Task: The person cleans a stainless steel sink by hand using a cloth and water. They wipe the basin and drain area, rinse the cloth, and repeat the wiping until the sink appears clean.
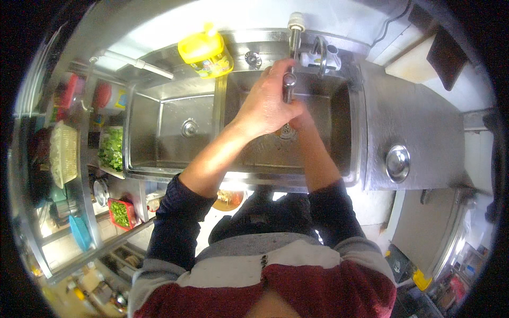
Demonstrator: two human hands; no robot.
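Both of my hands are together at the steel faucet [290,81] over the right basin of a double stainless-steel sink [318,159]. My left hand [264,101] lies along the left side of the spout, fingers curled toward its base. Under the spout, my right hand [301,114] meets the left thumb side; its fingers are mostly hidden behind the left hand. I cannot tell whether either hand grips the faucet. Wet skin shows on the left hand. Below them, a drain strainer [286,130] is partly visible on the basin floor.
A yellow plastic jug [206,53] and a white jug-like container [332,59] stand on the back ledge. The left basin has a drain [190,128]. On the right counter lies a round metal bowl or lid [397,163]. Leafy greens [111,149] and a red tray [120,214] are at left.
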